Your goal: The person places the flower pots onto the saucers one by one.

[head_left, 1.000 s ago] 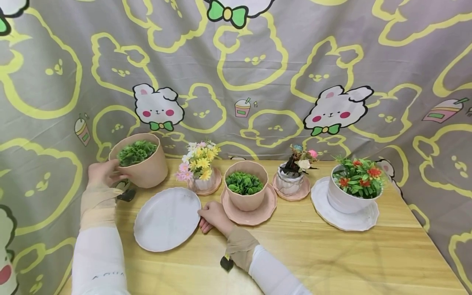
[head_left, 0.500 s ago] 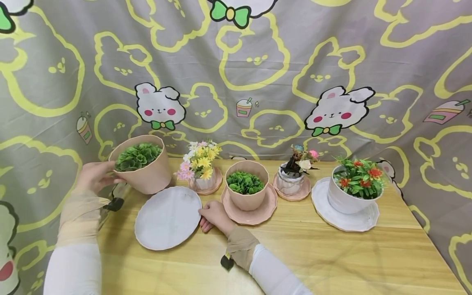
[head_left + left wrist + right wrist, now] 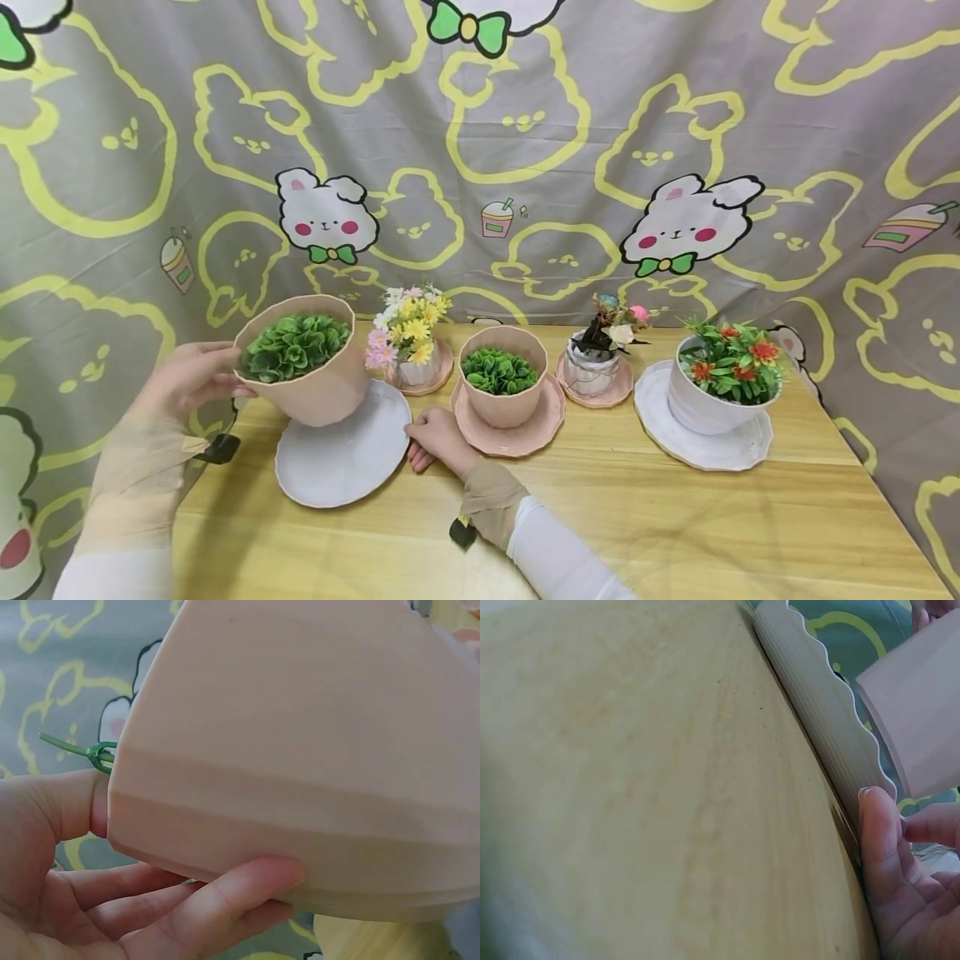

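Note:
My left hand [image 3: 191, 379] grips the rim of a large pink flowerpot [image 3: 322, 396] filled with a green leafy plant [image 3: 296, 346]. In the left wrist view, the fingers curl over the edge and press the wall of the tilted pot [image 3: 300, 735]. The pot hangs over the back left of a white saucer [image 3: 337, 467], hiding part of it. At the saucer's right edge, my right hand [image 3: 438, 437] pinches the rim between thumb and finger. The right wrist view shows that wavy rim of the saucer [image 3: 825, 712] by the thumb, with the pot's base above.
To the right stand a small pot of daisies [image 3: 412, 367], a pink pot with greenery [image 3: 502, 408] on a pink saucer [image 3: 506, 450], a small white pot [image 3: 588, 367], and a white pot [image 3: 716, 408] with red flowers. A patterned curtain [image 3: 420, 125] closes off the back and sides.
The pink pot has moved right and toward me, from behind the white saucer to over its back left part. My left hand moved with it. My right hand has stayed at the saucer's edge.

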Demonstrator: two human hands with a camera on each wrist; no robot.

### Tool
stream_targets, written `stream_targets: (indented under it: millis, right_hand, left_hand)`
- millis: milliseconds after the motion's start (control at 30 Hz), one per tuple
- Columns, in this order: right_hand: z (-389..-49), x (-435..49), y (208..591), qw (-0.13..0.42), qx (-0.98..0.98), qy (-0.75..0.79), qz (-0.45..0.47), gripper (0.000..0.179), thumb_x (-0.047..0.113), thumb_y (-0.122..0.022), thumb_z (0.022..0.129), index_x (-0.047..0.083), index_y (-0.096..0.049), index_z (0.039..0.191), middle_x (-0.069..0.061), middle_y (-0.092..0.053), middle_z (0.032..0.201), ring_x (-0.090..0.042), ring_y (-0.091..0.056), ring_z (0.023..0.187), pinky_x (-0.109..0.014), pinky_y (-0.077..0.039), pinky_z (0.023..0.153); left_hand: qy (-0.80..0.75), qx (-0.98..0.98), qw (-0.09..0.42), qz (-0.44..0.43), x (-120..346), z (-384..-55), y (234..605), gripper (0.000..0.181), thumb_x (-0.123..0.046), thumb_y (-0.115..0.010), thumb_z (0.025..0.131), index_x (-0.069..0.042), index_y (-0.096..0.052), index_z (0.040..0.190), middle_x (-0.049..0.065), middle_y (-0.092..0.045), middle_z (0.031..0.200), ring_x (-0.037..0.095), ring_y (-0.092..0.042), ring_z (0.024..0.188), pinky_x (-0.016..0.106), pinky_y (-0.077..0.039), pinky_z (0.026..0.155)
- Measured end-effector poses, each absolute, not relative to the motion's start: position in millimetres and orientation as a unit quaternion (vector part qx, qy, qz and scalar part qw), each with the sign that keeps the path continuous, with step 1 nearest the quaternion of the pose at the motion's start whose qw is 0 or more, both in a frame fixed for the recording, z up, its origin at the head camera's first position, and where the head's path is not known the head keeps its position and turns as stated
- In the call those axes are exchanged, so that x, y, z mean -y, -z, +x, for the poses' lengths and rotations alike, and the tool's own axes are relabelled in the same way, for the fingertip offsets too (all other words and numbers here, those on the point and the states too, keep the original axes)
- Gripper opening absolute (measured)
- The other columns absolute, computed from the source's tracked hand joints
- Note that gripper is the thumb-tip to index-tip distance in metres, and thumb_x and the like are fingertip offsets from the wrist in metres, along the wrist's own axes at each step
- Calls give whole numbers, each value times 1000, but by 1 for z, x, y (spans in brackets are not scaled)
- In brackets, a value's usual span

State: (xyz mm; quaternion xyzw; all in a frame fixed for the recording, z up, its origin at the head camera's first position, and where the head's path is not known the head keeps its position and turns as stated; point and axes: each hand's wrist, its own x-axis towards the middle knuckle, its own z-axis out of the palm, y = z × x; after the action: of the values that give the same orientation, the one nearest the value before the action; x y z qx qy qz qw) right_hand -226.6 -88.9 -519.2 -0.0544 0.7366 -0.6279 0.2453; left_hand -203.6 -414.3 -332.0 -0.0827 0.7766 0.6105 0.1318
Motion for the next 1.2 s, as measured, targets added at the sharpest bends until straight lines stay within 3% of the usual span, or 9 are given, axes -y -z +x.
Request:
stream_targets:
  millis: [300, 533, 833, 1200]
  right_hand:
    - [-226, 91, 520, 244, -734, 632, -54, 25, 15, -58, 95, 4, -56, 72, -7, -60, 53, -13, -57, 37, -33, -56, 43]
    - [-227, 91, 520, 243, -732, 634, -56, 25, 15, -58, 95, 4, -56, 73, -7, -60, 53, -13, -57, 37, -33, -56, 43]
    - [-227, 91, 519, 244, -732, 634, -55, 24, 15, -58, 95, 4, -56, 73, -7, -60, 54, -13, -56, 37, -33, -56, 43]
    - [-227, 92, 516, 243, -730, 636, -56, 24, 14, -56, 95, 4, -55, 74, -7, -59, 54, -13, -57, 38, -33, -56, 43]
  left_hand:
    - [-586, -795, 144, -63, 405, -191, 346, 68, -4, -39, 98, 22, 3, 144, -5, -67, 88, 14, -73, 78, 36, -61, 77]
    - [-574, -802, 152, -60, 397, -181, 356, 68, -4, -40, 96, 22, 0, 145, -3, -65, 86, 9, -69, 71, 36, -62, 75]
    - [-567, -808, 150, -53, 395, -176, 368, 63, -2, -39, 95, 23, -7, 144, 0, -58, 93, 10, -69, 77, 37, -62, 76]
    - [-591, -787, 168, -58, 401, -174, 374, 66, 0, -42, 93, 18, -6, 147, 2, -55, 89, 9, -66, 76, 35, -61, 75]
